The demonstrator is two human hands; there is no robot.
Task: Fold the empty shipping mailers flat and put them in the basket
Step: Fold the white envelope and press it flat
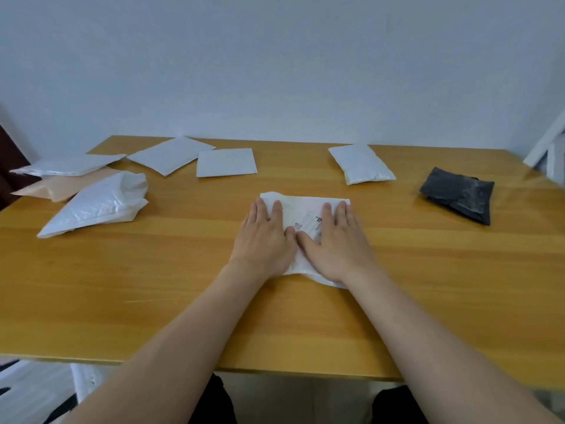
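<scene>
While the white mailer [305,209] is pressed to the table [183,286], it lies directly beneath both hands, so nothing has to be reached for. The left hand [263,237] is spread flat on its left half and the right hand [336,240] on its right half. The fingers are straight and nothing is gripped, and the thumbs are nearly met over the printed label [308,223]. The far edge of the mailer is seen just past the fingertips, and the near edge bulges out under the right wrist. Its long axis is judged to run from wrists to fingertips, though the wide lens makes this uncertain. Both hands are equally near, so the next fold or lift can be made from either side. A folded white packet [360,163] and a folded black packet [458,194] are set ahead and to the right of the right hand. Unfolded mailers, among them a puffed white mailer [94,206], are spread well to the left of the left hand. No basket is seen, so which way the carry must go cannot be told.
</scene>
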